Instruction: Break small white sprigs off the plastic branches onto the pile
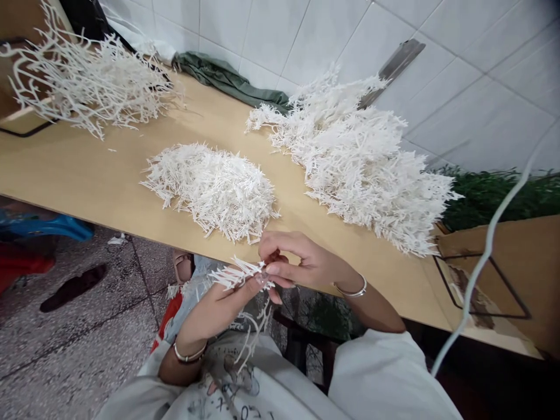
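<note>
My left hand (227, 303) is closed around a white plastic sprig (238, 274) whose thin spiky tips fan out to the left. A bare branching stem dangles below the fingers. Thumb and fingers of my right hand (297, 259) pinch at the right end of this sprig, close against the left fingertips; any small piece between them is hidden. Just beyond the hands, a heap of small white spiky pieces (214, 189) lies on the tan table (126, 175).
A larger pile of white sprigs (354, 157) lies at the back right against the tiled wall. Long bare white stems (96, 81) are heaped at the left. Dark green cloth (227, 79) lies along the wall. A white cable (485, 256) crosses the right side, before a cardboard box (520, 274).
</note>
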Tool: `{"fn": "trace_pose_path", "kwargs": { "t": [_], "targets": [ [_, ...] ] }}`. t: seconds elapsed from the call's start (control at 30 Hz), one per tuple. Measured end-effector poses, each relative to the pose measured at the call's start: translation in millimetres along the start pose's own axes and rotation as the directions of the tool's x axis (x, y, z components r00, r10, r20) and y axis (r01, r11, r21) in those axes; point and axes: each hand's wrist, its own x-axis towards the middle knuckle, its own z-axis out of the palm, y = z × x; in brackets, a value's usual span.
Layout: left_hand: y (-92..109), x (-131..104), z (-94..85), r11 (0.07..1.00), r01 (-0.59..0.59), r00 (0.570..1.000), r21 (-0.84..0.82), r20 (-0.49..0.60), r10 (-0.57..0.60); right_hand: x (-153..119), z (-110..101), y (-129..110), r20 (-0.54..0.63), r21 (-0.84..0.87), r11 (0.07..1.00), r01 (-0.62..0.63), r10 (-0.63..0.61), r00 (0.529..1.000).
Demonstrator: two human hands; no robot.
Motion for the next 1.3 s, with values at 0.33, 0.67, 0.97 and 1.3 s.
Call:
{"fn": "trace_pose_path", "kwargs": {
  "t": [0.33, 0.67, 0.97, 1.3],
  "targets": [
    [2.1, 7.1, -0.1, 0.992, 0.106, 0.966, -0.062, 0.242, -0.088, -15.5, 5.5, -0.6, -0.037, -0.141, 0.988, 0.071, -0.077, 0.996],
    [3.1, 13.0, 7.9, 0.989, 0.046, 0.987, -0.137, 0.158, -0.024, -24.5, 20.6, -6.7, -0.408, 0.097, 0.993, -0.065, 0.100, 0.908],
    [-5.2, 1.4, 12.9, 0.994, 0.032, 0.998, -0.109, 0.064, -0.025, -22.5, 18.8, -0.4, -0.453, 0.622, 0.783, -0.020, 0.381, 0.806],
    [-2.9, 4.7, 3.7, 0.992, 0.069, 0.992, -0.104, 0.109, -0.058, 6.4, -24.7, 36.9, -0.676, -0.183, 0.954, -0.237, 0.053, 0.735]
  ]
}}
